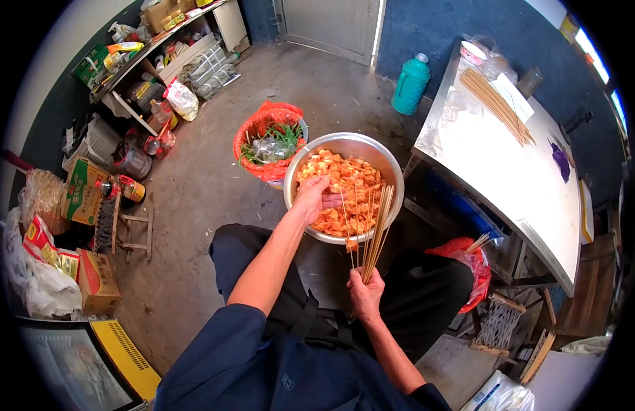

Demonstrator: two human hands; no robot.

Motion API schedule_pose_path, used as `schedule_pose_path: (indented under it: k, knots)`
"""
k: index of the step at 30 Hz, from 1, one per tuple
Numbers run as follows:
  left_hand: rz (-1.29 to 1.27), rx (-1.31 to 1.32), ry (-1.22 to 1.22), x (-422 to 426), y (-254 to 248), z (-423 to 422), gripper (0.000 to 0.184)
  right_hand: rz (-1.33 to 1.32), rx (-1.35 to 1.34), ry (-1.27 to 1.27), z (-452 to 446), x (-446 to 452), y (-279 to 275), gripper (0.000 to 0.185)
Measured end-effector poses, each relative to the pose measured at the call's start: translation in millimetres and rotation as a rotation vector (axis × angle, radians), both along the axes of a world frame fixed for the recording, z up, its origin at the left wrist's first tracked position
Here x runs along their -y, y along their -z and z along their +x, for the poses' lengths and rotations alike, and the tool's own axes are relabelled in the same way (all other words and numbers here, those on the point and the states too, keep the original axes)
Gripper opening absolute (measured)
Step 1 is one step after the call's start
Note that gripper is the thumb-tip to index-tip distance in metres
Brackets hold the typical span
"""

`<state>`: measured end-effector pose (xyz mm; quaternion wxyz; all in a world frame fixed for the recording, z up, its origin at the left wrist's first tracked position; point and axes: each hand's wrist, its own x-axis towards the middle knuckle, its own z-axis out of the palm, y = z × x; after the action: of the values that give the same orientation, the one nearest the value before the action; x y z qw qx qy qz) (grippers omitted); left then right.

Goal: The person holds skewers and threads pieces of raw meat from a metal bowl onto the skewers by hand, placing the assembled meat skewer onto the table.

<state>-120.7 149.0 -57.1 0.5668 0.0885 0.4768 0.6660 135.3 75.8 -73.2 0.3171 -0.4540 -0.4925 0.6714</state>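
A: Right hand point(365, 294)?
B: Grips a bundle of thin skewers point(381, 236), upper ends over the steel bowl point(391, 159); threaded chunk point(351, 244) low on one.
A: Left hand point(314, 198)?
B: Reaches over the bowl, fingers partly curled; cannot tell whether closed on anything.
A: Location of orange-red chunks point(358, 171)?
B: Heaped inside the bowl.
A: Nearby?
B: Red-lined bucket point(244, 128) with greens point(287, 137), just beside the bowl; spare skewers point(494, 103) on white table point(530, 198).

Left hand point(316, 200) over meat chunks point(341, 171); right hand point(366, 291) around skewers point(377, 236)
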Motion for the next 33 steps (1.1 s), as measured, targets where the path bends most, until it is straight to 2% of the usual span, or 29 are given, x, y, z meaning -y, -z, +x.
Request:
schedule_pose_path:
  k: [2, 9, 14, 23, 33]
  knots:
    - [0.037, 0.109, -0.004, 1, 1, -2, 0.012, 0.006, -0.002, -0.006, -1, -1, -2, 0.014]
    - [0.069, -0.02, -0.076, -2, 5, 5, 0.015, -0.04, 0.021, -0.012, -1, 1, -7, 0.014]
    - [0.118, 0.089, -0.062, -3, 3, 5, 0.016, -0.034, 0.019, -0.001, -1, 1, -8, 0.014]
    - [0.162, 0.119, -0.088, -6, 6, 8, 0.016, -0.041, 0.016, -0.011, -1, 0, -9, 0.014]
    - [0.084, 0.049, -0.177, -5, 8, 13, 0.019, -0.047, 0.031, -0.033, -1, 1, -9, 0.014]
